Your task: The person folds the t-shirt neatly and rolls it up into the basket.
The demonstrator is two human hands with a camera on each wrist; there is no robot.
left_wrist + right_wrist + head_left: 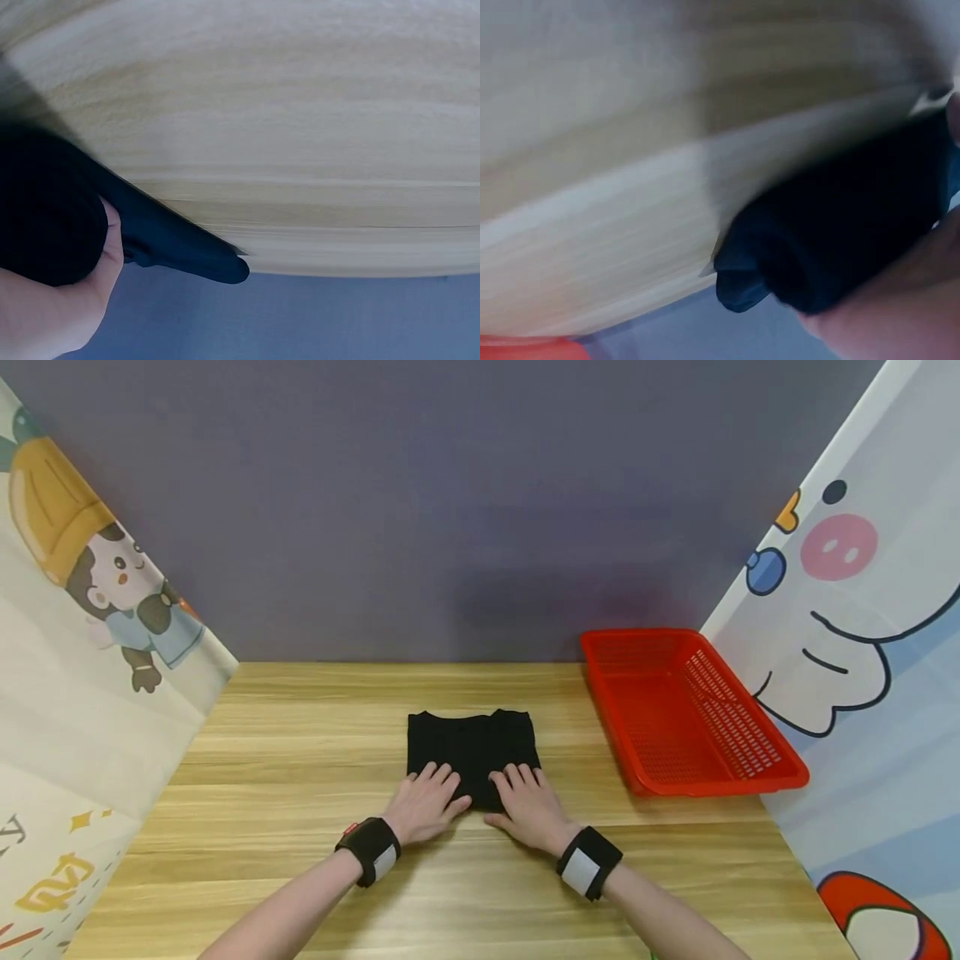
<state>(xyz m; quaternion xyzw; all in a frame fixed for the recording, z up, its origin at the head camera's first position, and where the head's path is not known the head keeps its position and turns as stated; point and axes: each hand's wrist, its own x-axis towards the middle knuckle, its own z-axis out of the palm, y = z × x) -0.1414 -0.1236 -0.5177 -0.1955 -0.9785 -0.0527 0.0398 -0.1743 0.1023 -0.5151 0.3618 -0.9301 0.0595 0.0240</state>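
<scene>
A folded black garment (pixel 472 743) lies on the wooden table in front of me, its far edge dipping like a neckline between two raised corners. My left hand (pixel 429 802) rests on its near left part, fingers spread and fairly straight, thumb towards the middle. On the near right part rests my right hand (pixel 528 806), fingers likewise spread, its thumb by the near edge. In the left wrist view the black cloth (pixel 172 232) bulges beside the hand. A thick rounded fold of the garment (pixel 840 217) shows in the right wrist view; most fingers are hidden there.
A red plastic basket (pixel 667 727) with perforated sides stands to the right on the wooden table (pixel 300 735). A grey panel (pixel 360 527) rises along the table's back edge. Printed curtains hang at the left and right sides. Each wrist wears a black band (pixel 371 852).
</scene>
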